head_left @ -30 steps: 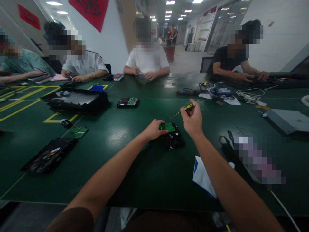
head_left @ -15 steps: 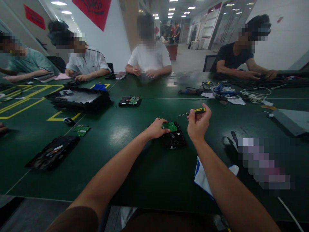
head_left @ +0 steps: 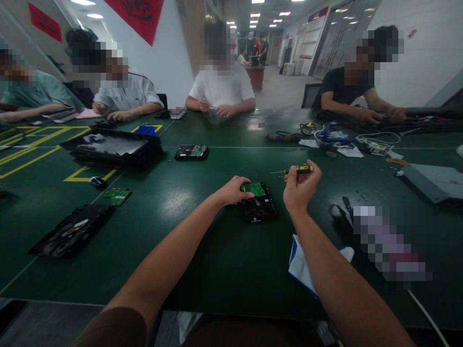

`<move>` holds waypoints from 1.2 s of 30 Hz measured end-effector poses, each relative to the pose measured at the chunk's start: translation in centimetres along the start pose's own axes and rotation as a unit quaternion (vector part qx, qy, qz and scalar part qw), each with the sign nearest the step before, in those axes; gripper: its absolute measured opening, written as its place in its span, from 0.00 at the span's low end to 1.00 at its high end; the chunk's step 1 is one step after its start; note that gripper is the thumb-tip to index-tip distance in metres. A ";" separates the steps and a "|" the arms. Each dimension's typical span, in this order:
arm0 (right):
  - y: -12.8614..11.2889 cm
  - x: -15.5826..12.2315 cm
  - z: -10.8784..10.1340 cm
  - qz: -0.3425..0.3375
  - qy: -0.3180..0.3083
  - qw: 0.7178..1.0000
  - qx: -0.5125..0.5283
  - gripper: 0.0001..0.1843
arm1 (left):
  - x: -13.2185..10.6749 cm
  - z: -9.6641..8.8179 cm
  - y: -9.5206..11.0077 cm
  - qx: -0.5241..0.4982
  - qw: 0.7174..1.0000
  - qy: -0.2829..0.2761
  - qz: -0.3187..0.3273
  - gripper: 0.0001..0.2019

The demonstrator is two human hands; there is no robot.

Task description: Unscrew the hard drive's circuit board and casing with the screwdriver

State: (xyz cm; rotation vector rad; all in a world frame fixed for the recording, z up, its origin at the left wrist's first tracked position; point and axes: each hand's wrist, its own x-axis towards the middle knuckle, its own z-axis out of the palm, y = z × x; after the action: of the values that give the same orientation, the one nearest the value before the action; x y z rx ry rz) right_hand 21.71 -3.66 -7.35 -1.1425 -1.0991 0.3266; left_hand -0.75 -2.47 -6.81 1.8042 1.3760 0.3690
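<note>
A black hard drive (head_left: 259, 209) with a green circuit board (head_left: 256, 189) at its far end lies on the green table in front of me. My left hand (head_left: 234, 191) grips the drive's far left corner, thumb on the board's edge. To the right, my right hand (head_left: 300, 188) is raised and closed round a yellow and black screwdriver (head_left: 303, 169). Its thin shaft points left, beyond the drive and apart from it. A few tiny bits, perhaps screws (head_left: 282, 177), show below the shaft.
At left lie a dark opened drive (head_left: 74, 230), a loose green board (head_left: 117, 195) and a black tray (head_left: 112, 147). Another hard drive (head_left: 191, 152) sits farther back. A white cloth (head_left: 302, 270) is under my right forearm. Cables (head_left: 331, 135) and a grey box (head_left: 432, 180) stand right. Several people sit opposite.
My right hand and the screwdriver have shifted slightly right, away from the drive. My left hand keeps its hold. The whole view has moved a little.
</note>
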 end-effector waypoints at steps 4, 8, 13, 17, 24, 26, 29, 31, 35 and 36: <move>-0.1 0.0 -0.2 0.001 0.002 1.000 -0.011 0.27 | 0.1 0.3 -0.1 0.008 1.000 0.016 0.004 0.35; 0.0 0.1 -0.3 0.023 0.002 0.999 -0.029 0.27 | 0.2 0.4 -0.2 0.045 0.998 0.045 0.029 0.37; -0.4 0.3 -0.1 0.030 0.009 0.999 -0.017 0.27 | 0.2 0.7 -0.2 0.061 0.996 0.062 0.028 0.35; -1.6 1.1 0.2 0.014 0.018 1.000 0.019 0.28 | 0.4 0.9 0.2 0.076 0.994 0.072 0.035 0.34; -4.1 3.9 0.9 -0.046 0.026 0.998 0.036 0.28 | 0.8 0.5 0.7 0.090 0.993 0.056 0.046 0.34; -4.4 4.8 1.1 -0.060 0.016 0.998 0.020 0.27 | 1.0 0.4 0.8 0.092 0.993 0.054 0.047 0.35; -4.5 6.2 1.3 -0.057 -0.015 0.998 0.003 0.25 | 1.6 0.4 0.9 0.091 0.993 0.054 0.047 0.36; -4.6 6.9 1.3 -0.042 -0.071 0.997 -0.005 0.23 | 2.0 0.5 0.9 0.088 0.994 0.056 0.045 0.36; -5.8 7.3 1.3 -0.053 -0.193 0.976 -0.082 0.18 | 2.4 0.6 0.4 0.081 0.993 0.065 0.060 0.35; -6.2 7.1 1.4 -0.065 -0.218 0.967 -0.113 0.16 | 2.4 0.6 0.3 0.080 0.992 0.068 0.067 0.34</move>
State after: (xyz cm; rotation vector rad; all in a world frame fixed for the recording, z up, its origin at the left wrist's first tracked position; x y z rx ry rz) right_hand 22.06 -0.60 1.65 -1.2231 -1.6242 0.3670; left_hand 0.72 -0.55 -7.58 2.0421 1.4139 0.4710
